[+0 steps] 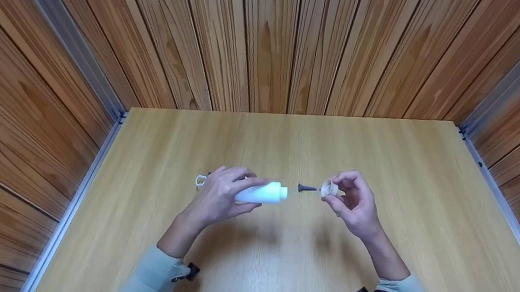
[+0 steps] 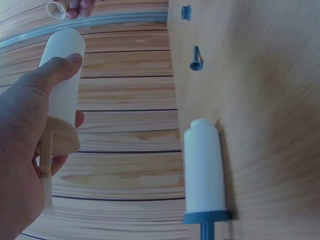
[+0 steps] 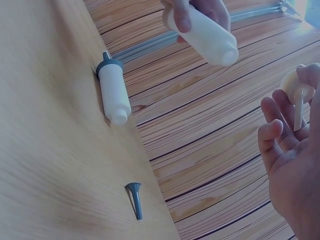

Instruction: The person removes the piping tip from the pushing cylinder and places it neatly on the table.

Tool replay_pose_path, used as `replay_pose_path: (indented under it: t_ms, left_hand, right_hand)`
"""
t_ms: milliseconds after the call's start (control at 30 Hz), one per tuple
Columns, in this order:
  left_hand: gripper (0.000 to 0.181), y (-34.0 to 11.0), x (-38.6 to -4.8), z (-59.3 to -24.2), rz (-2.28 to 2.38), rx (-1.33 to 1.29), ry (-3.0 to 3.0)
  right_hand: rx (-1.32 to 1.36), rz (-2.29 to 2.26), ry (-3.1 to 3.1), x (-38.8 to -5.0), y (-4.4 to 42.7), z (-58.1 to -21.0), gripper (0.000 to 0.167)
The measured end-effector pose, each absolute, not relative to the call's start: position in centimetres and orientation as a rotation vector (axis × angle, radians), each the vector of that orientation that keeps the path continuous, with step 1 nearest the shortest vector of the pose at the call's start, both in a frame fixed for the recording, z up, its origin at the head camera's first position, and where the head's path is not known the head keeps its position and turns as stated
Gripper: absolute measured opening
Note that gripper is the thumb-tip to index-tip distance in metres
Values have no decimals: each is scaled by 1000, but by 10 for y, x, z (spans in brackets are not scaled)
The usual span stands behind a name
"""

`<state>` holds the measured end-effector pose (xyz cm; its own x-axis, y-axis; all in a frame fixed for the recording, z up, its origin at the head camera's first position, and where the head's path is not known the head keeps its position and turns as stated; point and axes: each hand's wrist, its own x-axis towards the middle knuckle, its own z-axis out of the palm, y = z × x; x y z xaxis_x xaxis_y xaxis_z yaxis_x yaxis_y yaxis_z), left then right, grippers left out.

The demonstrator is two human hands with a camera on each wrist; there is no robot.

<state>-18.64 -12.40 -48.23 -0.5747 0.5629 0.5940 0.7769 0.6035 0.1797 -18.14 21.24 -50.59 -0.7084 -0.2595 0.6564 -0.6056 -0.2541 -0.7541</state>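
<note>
My left hand (image 1: pixel 220 195) grips a white plastic bottle (image 1: pixel 264 193) held sideways above the table, its narrow neck pointing right. In the left wrist view that bottle has a cream collar (image 2: pixel 62 137) at its other end, with a thin stem beyond it. Across a gap, my right hand (image 1: pixel 354 203) pinches a cream cup-shaped cap (image 1: pixel 327 188) between thumb and fingers, its hollow side towards the bottle. A thin stem (image 3: pixel 298 112) extends from this cap in the right wrist view. The cap and bottle are apart.
On the table (image 1: pixel 290 139) lies a second white bottle (image 2: pixel 205 167) with a dark blue-grey collar (image 3: pixel 111 65). Near it lie a dark funnel-shaped piece (image 1: pixel 306 188) and a small blue piece (image 2: pixel 186 12). Wood-panelled walls (image 1: pixel 266 44) enclose the back and sides.
</note>
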Motion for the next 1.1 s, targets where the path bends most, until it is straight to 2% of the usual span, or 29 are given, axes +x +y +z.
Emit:
replay_pose_path:
  t_ms: [567,1100]
  left_hand:
    - [49,-154,-182,-523,-802,-955,-2431]
    - [48,-161,-189,-541,-761,-953,-2617]
  right_hand:
    - [982,2069,-1790,-176,213,-508,35]
    - [979,2013,-1828,-177,213,-507,38]
